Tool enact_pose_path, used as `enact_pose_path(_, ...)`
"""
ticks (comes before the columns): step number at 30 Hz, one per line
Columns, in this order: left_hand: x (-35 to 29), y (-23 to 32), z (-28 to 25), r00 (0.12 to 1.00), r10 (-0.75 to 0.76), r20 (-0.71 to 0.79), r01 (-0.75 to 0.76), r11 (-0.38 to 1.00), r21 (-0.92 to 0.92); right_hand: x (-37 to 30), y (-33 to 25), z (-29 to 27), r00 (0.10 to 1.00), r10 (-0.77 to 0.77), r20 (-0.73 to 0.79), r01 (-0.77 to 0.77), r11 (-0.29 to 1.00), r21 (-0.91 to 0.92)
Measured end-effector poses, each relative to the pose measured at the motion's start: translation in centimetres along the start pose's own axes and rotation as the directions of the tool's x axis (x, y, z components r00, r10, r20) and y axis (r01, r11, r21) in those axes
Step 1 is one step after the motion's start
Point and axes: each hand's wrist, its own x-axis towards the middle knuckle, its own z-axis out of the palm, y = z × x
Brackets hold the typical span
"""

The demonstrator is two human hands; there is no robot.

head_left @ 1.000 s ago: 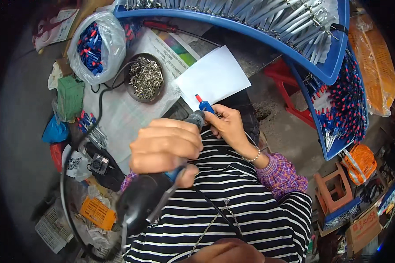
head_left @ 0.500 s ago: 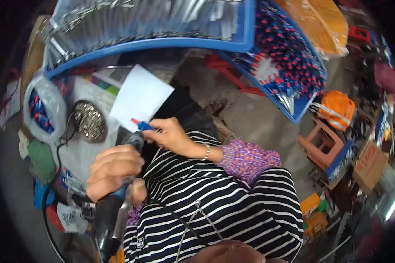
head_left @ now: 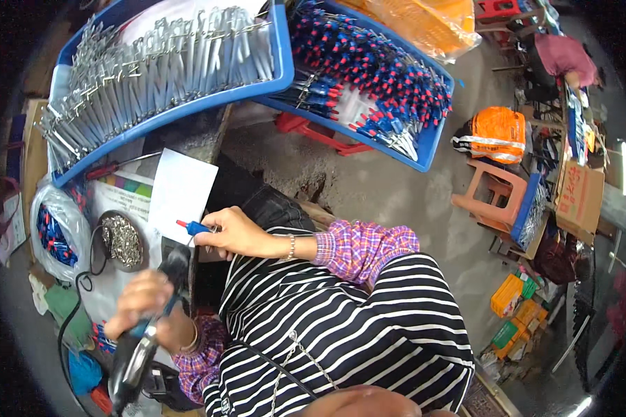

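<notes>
Here's the left hand (head_left: pixel 146 302), fingers blurred, wrapped around a power tool (head_left: pixel 126 368) with a smooth, dark, rounded body, its nose angled up toward the other hand. And the right hand (head_left: pixel 238 235) is pinching a small glossy blue piece (head_left: pixel 199 227), narrow and red-tipped, between thumb and fingertips; whether the tool's tip touches it, I cannot tell. Just beyond those fingertips lies a flat, smooth white sheet (head_left: pixel 181 187). Look past the left hand: a round bowl (head_left: pixel 144 251) full of shiny little metal bits (head_left: pixel 121 238), and left of that a crinkly, see-through plastic bag (head_left: pixel 82 226) bulging with more blue-and-red pieces (head_left: pixel 52 240). Farther out ahead of both hands, a blue plastic bin (head_left: pixel 219 96) packed with slim silvery rods (head_left: pixel 156 76). Ahead and to the right of the right hand, a second blue bin (head_left: pixel 424 161) bristles with red tips. A beaded bracelet (head_left: pixel 291 248) circles the right wrist, beside a puckered, checked cloth sleeve (head_left: pixel 368 250), with black-and-white striped fabric (head_left: pixel 375 326) below.
</notes>
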Motion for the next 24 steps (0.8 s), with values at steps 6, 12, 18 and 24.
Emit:
enact_pose_path(6,0.1,2.4,-5.4,0.999,0.027,-0.041,-0.033,0.986,-0.161,-5.6,-8.1,-10.3,0.912,-0.282,-0.297,0.196,0.937,-0.289)
enact_pose_path(12,-0.7,1.1,-4.5,0.999,-0.023,-0.027,0.019,0.993,-0.116,-11.8,-8.1,-26.6,0.631,-0.436,-0.642,0.111,0.869,-0.481)
enact_pose_path(18,-0.7,0.8,-4.0,0.999,-0.036,0.025,0.039,0.988,-0.151,-14.0,-3.9,-32.6,0.630,-0.510,-0.586,-0.091,0.701,-0.708)
enact_pose_path(24,-1.1,1.0,-2.9,0.998,-0.061,0.000,0.060,0.988,-0.145,-14.0,-4.3,-31.0,0.585,-0.622,-0.521,-0.117,0.571,-0.813)
